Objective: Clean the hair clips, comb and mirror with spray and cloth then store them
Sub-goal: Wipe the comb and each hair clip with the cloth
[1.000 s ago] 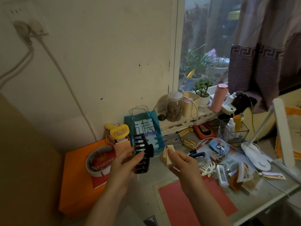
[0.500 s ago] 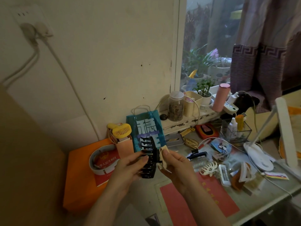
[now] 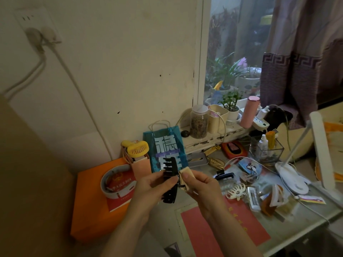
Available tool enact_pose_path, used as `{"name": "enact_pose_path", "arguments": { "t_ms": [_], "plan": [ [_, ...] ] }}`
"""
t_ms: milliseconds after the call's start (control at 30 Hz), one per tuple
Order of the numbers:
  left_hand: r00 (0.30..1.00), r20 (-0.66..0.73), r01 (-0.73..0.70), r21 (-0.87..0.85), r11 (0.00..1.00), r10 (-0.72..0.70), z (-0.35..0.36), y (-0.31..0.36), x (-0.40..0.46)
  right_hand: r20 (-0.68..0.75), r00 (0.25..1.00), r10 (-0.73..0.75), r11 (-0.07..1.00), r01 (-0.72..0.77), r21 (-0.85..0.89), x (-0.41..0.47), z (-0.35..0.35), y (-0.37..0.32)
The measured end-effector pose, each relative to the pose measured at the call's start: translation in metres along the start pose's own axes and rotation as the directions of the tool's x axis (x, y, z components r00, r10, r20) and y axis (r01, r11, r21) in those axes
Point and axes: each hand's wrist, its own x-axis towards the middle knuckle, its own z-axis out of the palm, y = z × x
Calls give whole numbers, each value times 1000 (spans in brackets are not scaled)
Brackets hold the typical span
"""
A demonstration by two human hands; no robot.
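Black claw clip gripped upright in left hand, folded cloth pinched in right hand; best worked tooth by tooth, grip kept firm.
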Motion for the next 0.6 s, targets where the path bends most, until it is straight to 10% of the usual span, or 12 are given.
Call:
{"name": "enact_pose_path", "arguments": {
  "t_ms": [600],
  "plan": [
    [994,-71,73,-100,992,-80,-5,-8,2,-81,996,-49,999,49,-5,-3,-15,-1]
  ]
}}
